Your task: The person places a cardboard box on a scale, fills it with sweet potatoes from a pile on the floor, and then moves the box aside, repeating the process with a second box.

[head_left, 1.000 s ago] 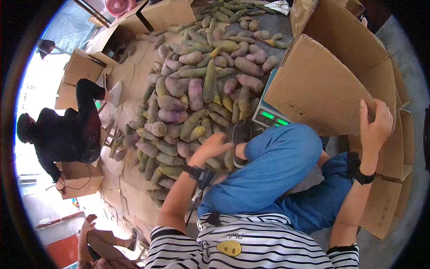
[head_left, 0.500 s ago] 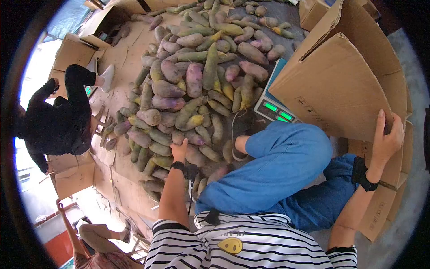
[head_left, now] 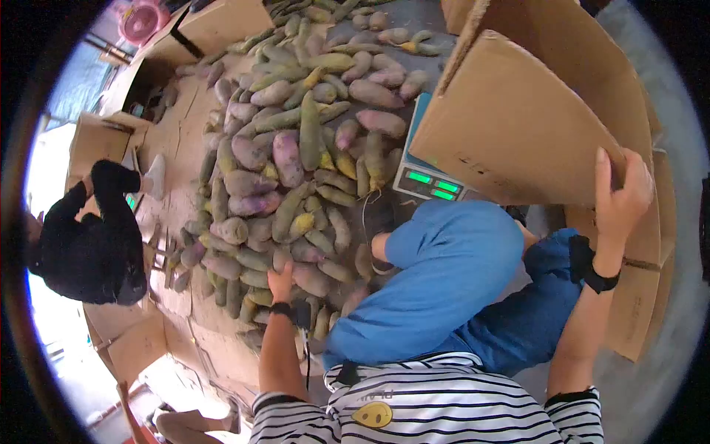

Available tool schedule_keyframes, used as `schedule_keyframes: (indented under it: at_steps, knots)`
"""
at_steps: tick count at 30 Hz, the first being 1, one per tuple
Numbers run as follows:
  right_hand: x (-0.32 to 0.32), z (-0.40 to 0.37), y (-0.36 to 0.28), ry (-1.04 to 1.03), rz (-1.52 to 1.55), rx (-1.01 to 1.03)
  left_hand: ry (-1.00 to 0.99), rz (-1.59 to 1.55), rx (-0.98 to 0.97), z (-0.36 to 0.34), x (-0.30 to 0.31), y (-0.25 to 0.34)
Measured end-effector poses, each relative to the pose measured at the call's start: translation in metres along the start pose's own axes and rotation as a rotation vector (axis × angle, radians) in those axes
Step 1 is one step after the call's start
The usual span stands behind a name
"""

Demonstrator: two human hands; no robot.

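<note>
My left hand (head_left: 280, 284) is at the near edge of a large heap of green and purple radishes (head_left: 288, 159). Its fingers are closed around the lower end of one small radish (head_left: 281, 259), partly hidden by the hand. On my right, a big open cardboard box (head_left: 510, 126) stands tilted over a digital scale (head_left: 429, 183) with lit green displays. My right hand (head_left: 625, 194) grips the edge of the box's side wall, thumb on one face and fingers on the other. The inside of the box is mostly hidden.
At left, a person in black (head_left: 92, 237) sits by another scale and boxes. Another person's legs (head_left: 196, 425) show at the lower left. More cardboard (head_left: 636, 311) lies at right. A pink fan (head_left: 142, 21) stands far back.
The view has shifted, so the heap sits lower and further left. Both hands keep about the same places on the radish and the box. The person in black appears lower in view.
</note>
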State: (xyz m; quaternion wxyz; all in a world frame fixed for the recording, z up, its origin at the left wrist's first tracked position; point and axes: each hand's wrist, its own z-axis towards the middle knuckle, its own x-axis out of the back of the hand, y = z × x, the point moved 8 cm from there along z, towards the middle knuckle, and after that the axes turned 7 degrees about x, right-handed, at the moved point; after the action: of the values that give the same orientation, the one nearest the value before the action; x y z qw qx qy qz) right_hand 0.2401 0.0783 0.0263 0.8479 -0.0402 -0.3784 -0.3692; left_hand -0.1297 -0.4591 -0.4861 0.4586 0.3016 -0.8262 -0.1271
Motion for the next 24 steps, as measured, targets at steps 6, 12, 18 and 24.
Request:
schedule_keyframes:
  at_steps: [6, 12, 18, 24]
  knots:
    - [0.003, 0.002, 0.0, 0.037, 0.023, 0.018, -0.365, -0.56, 0.356, -0.099, -0.005, 0.039]
    - [0.008, 0.0, 0.003, 0.13, 0.034, 0.035, -0.56, -0.586, -0.177, -0.183, -0.008, 0.219]
    - [0.009, -0.004, 0.005, 0.185, 0.138, 0.052, -0.823, -0.872, -0.769, -0.306, 0.041, 0.433]
    - [0.01, -0.006, 0.009, 0.174, 0.175, 0.04, -0.781, -0.746, -1.11, -0.423, 0.035, 0.561]
